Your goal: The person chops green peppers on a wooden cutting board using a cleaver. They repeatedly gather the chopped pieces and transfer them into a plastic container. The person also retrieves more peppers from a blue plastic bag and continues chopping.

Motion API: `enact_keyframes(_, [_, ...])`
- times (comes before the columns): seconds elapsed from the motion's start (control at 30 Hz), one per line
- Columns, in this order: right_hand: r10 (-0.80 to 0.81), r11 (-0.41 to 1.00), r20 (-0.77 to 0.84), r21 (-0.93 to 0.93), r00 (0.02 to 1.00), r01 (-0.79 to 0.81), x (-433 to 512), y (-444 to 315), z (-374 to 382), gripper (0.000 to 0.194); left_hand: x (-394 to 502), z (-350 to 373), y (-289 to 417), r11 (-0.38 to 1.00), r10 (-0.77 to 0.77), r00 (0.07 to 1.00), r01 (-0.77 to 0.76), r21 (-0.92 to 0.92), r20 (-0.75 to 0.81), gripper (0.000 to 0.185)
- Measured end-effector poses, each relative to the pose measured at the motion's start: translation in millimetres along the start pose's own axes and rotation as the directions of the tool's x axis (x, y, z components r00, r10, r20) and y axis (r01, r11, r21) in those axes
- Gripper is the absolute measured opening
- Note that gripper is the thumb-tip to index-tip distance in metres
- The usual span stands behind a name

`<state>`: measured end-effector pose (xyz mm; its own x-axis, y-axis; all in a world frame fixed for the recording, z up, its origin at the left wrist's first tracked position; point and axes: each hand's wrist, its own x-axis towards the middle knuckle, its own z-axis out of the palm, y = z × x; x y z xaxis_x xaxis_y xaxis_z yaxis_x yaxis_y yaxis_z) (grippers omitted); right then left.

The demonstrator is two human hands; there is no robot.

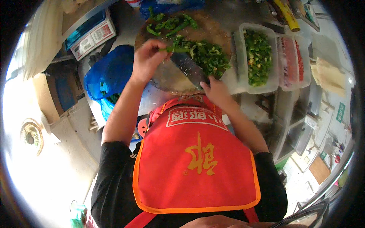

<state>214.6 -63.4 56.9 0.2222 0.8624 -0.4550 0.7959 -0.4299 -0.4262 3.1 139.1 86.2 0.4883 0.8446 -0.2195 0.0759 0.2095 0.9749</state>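
Observation:
My left hand [150,58] pinches a long green pepper [178,49] over a round wooden cutting board [168,79]. My right hand [217,90] grips the handle of a cleaver [189,68], whose broad dark blade lies low over the board, its far end close to the pepper. White seeds cling to the blade. Chopped green peppers [211,55] are heaped beyond and to the right of the blade. Whole or long pieces of green pepper [171,24] lie at the board's far left.
Right of the board stand a clear plastic container of chopped green peppers [258,57] and another with chopped red pieces [300,64]. A blue plastic bag [109,71] with greens sits at the left, near a scale-like device [94,35]. A yellow cylindrical object [288,17] lies at the far right.

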Motion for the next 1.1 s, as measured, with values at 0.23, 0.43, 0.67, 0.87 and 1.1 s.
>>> enact_keyframes(0.23, [-0.103, 0.994, -0.029, 0.021, 0.994, 0.104, 5, -3, -29, 0.045, -76, -8, -84, 0.486, 0.454, 0.861, -0.456, 0.746, 0.231, 0.012])
enact_keyframes(0.43, [-0.144, 0.942, 0.14, -0.285, 0.98, 0.179, -9, -33, -41, 0.033, -67, -7, -100, 0.363, 0.474, 0.786, -0.585, 0.725, 0.397, 0.02])
enact_keyframes(0.67, [-0.234, 0.953, 0.024, -0.192, 0.972, 0.234, 1, -39, -41, 0.041, -66, -2, -105, 0.396, 0.507, 0.77, -0.606, 0.69, 0.387, 0.02])
enact_keyframes(0.87, [-0.239, 0.96, 0.128, -0.116, 0.962, 0.254, 3, -42, -18, 0.042, -76, -1, -109, 0.398, 0.498, 0.76, -0.629, 0.668, 0.419, 0.033])
enact_keyframes(1.1, [-0.159, 0.983, -0.041, -0.099, 0.986, 0.154, -1, -20, -27, 0.04, -80, -1, -70, 0.548, 0.559, 0.82, -0.479, 0.686, 0.126, 0.036])
